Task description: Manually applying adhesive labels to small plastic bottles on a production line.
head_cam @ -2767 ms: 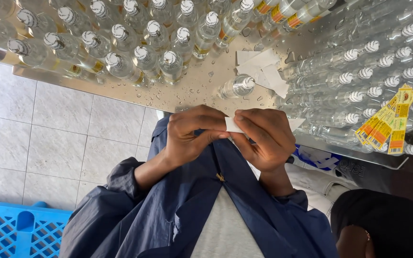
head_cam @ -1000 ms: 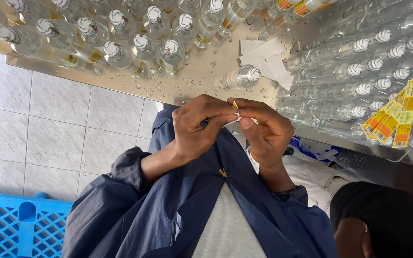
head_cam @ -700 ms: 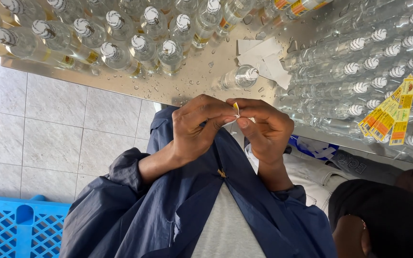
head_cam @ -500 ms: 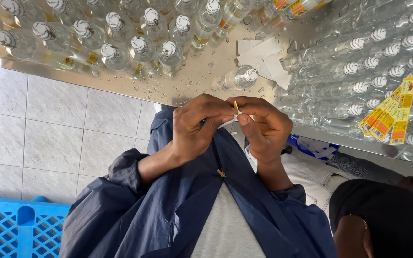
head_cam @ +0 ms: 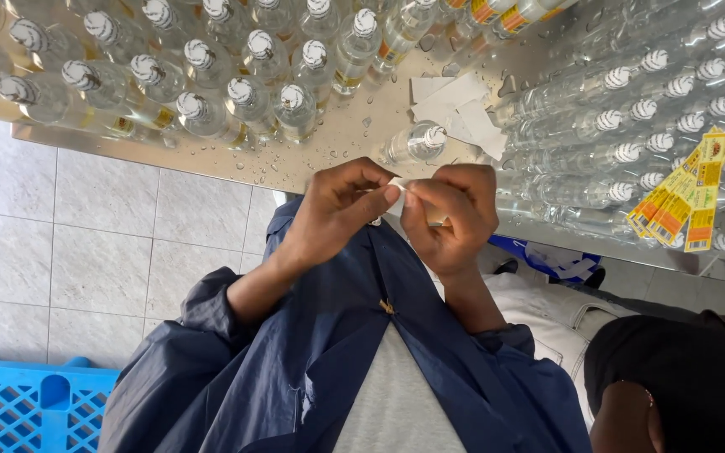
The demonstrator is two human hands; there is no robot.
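Left hand (head_cam: 337,210): raised in front of the chest, fingertips pinched on one end of a small white paper strip (head_cam: 396,186).
Right hand (head_cam: 451,216): thumb and fingers closed on the other end of that strip, which sits between both hands, just below the table edge.
Table (head_cam: 329,143): wet metal surface, dotted with drops.
Nearest bottle (head_cam: 417,144): clear, capped, standing alone just beyond the hands.
Other bottles (head_cam: 249,101): clear, crowded in rows.
White paper pieces (head_cam: 456,105): loose beside the lone bottle.
Yellow labels (head_cam: 685,201): a fanned bunch lying on bottles at the right.
Blue crate (head_cam: 31,411): on the tiled floor.
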